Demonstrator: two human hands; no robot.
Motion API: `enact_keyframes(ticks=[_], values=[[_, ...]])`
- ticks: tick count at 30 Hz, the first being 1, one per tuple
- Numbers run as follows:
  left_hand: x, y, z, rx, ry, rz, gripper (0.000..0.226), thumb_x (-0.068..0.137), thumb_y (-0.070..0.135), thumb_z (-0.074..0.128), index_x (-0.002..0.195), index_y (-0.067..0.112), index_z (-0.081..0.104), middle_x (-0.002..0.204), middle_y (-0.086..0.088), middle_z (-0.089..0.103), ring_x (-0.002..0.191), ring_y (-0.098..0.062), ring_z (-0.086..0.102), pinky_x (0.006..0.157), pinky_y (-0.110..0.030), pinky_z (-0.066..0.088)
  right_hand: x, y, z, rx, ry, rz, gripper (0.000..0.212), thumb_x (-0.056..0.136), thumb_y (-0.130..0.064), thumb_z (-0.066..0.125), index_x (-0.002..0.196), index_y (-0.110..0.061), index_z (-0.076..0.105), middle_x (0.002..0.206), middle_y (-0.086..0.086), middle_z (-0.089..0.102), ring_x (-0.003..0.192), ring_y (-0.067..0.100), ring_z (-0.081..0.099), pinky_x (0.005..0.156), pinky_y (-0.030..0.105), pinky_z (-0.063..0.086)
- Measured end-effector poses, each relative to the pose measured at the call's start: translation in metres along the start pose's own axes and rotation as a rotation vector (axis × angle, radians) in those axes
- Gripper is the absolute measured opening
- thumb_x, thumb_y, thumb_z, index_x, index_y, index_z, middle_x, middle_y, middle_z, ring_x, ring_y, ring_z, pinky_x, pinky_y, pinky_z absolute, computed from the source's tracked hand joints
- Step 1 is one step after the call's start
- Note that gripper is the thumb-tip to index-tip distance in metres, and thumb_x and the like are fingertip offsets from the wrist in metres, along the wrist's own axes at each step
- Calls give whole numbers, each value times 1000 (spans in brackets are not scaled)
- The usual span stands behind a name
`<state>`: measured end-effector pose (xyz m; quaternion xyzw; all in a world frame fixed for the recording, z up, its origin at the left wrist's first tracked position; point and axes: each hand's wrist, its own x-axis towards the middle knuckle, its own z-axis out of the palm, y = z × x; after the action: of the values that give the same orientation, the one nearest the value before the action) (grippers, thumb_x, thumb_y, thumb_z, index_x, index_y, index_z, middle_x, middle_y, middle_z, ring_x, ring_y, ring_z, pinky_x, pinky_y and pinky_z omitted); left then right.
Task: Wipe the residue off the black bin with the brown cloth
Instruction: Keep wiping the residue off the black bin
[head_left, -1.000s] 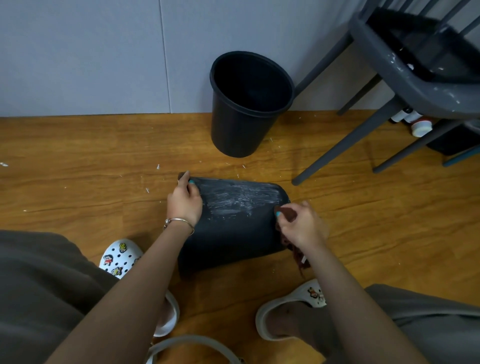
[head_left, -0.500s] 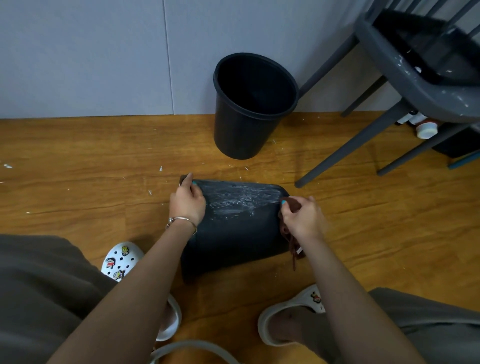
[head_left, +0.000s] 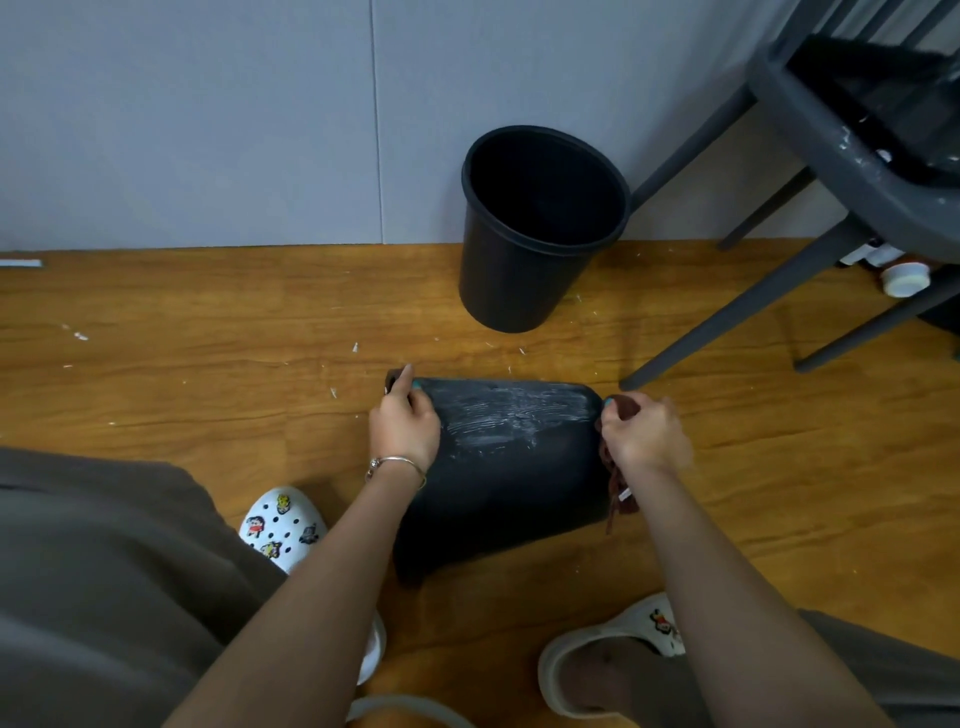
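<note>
The black bin (head_left: 498, 467) is lying on its side on the wooden floor (head_left: 208, 338) between your feet, with white streaky residue (head_left: 511, 415) smeared across the upper part of its wall. It is looking like light, stiff plastic, smooth and round, so it is probably going to roll or skid under a hard rub; bracing it at the end is the sensible hold. Your left hand (head_left: 405, 423) is doing just that, fingers curled over the bin's left end. The brown cloth (head_left: 615, 467) is soft and limp (a tail of it is dangling down past the bin's right end), so bunching it should give a firmer pad. Your right hand (head_left: 644, 434) is gripping the cloth at that right end, wrist bent down. A second bin (head_left: 530, 234) is standing upright by the wall, beside a grey chair (head_left: 831, 156).
</note>
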<state>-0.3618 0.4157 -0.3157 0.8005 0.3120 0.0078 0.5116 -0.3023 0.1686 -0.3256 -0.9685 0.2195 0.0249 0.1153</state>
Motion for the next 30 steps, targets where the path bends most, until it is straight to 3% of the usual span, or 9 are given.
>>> enact_keyframes(ticks=[5,8,11,15,20,25,30], values=[[1,0,1,12,-6,-31,43,100,19,35,142,22,43,100,-20,66,92,-36,60,78,-36,45,11,3,-5,34,7,85,29,93,-46,53,108,-24,66,104,7,59,89,30,60,72,35,49],[-2,0,2,22,3,-29,44,100,19,35,143,22,42,97,-18,66,94,-34,59,80,-34,44,12,12,-15,-2,85,86,31,95,-42,54,114,-21,65,113,11,54,96,32,59,70,35,43],[-4,0,2,13,13,-36,44,100,19,35,143,22,43,98,-19,66,96,-35,58,83,-34,43,5,21,-22,78,150,4,35,94,-45,55,120,-25,64,119,8,52,99,30,58,72,35,47],[-5,0,1,2,2,-28,43,100,19,36,143,21,42,87,-17,65,83,-32,58,76,-33,43,-3,17,-13,1,-3,-199,29,90,-49,58,115,-38,65,113,-2,48,92,23,58,70,33,50],[-9,0,1,-2,5,-19,43,100,18,37,143,21,43,85,-20,66,80,-34,59,74,-34,45,4,10,-11,-48,-34,-128,25,90,-47,58,112,-39,67,112,-1,51,95,23,58,67,30,44],[-12,2,1,21,12,-43,43,100,18,36,143,22,42,71,-6,57,60,-16,46,65,-25,33,16,17,-16,-59,23,28,30,95,-45,53,118,-30,65,123,6,50,100,27,58,73,35,48],[-11,2,0,16,12,-63,44,100,19,36,144,23,42,84,-15,65,72,-23,52,68,-27,36,3,28,-9,-37,6,-263,27,94,-46,54,117,-38,65,117,-1,49,94,21,58,72,34,51]])
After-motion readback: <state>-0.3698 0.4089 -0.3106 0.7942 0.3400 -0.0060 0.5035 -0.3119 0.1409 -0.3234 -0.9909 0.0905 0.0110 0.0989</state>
